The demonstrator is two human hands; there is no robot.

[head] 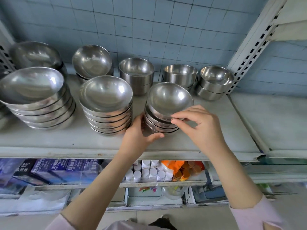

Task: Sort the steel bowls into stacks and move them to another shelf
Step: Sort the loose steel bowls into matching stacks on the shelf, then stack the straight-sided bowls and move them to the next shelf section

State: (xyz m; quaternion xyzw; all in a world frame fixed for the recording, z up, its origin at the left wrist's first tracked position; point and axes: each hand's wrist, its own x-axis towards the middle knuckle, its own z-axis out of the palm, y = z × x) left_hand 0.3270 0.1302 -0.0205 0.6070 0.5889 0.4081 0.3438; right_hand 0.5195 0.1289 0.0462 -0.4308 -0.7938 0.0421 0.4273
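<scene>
Two bare hands are on the small stack of shallow round steel bowls, which sits near the front of the pale grey metal shelf, just beside a taller stack of wider steel bowls. The left hand wraps round the left side of the small stack, low down. Its fingers go behind the bowls and are hidden, so only the thumb shows, lying along the front of the bottom bowl. The right hand pinches the near rim of the top bowl between thumb and first finger, with the other fingers loosely bent. It is hard to tell if that bowl is lifted or just resting on the ones below. The big stack of wide bowls at the far left is blurry and cut off by the edge. All the bowls are smooth and shiny, with bright spots of light inside and thin dark lines between the rims. At the back stand deeper steel bowls with straight sides. Behind them is a wall of small pale blue square tiles. Lower down, the arms partly hide some little white bottles, and the blue boxes have writing too blurry to read.
</scene>
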